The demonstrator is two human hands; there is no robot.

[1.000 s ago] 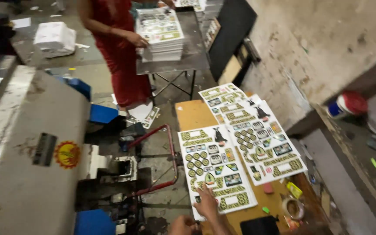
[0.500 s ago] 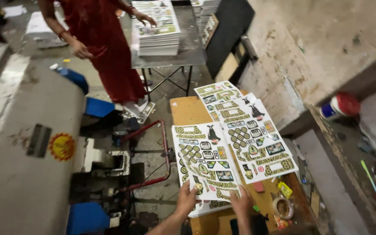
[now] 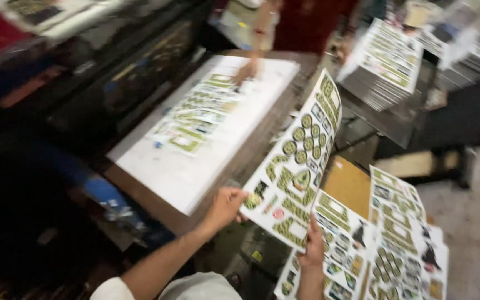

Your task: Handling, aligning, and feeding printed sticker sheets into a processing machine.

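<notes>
I hold a printed sticker sheet (image 3: 301, 166) lifted off the pile, tilted up toward the left. My left hand (image 3: 226, 206) grips its lower left edge. My right hand (image 3: 313, 244) holds its bottom edge from below. Under it lie more printed sheets (image 3: 401, 250) on a brown table (image 3: 348, 186). To the left, a big white board (image 3: 195, 166) carries another printed sheet (image 3: 195, 114), and another person's hand (image 3: 245, 71) rests on its far end.
A person in red (image 3: 306, 22) stands beyond the white board. A stack of printed sheets (image 3: 387, 66) sits on a metal table at the upper right. Dark machine parts (image 3: 56, 83) fill the left side. Bare floor (image 3: 473, 222) shows at the right.
My view has swung left toward the machine. Both my hands have picked the top sheet off the pile and raised it toward the white board. The person in red now reaches onto that board.
</notes>
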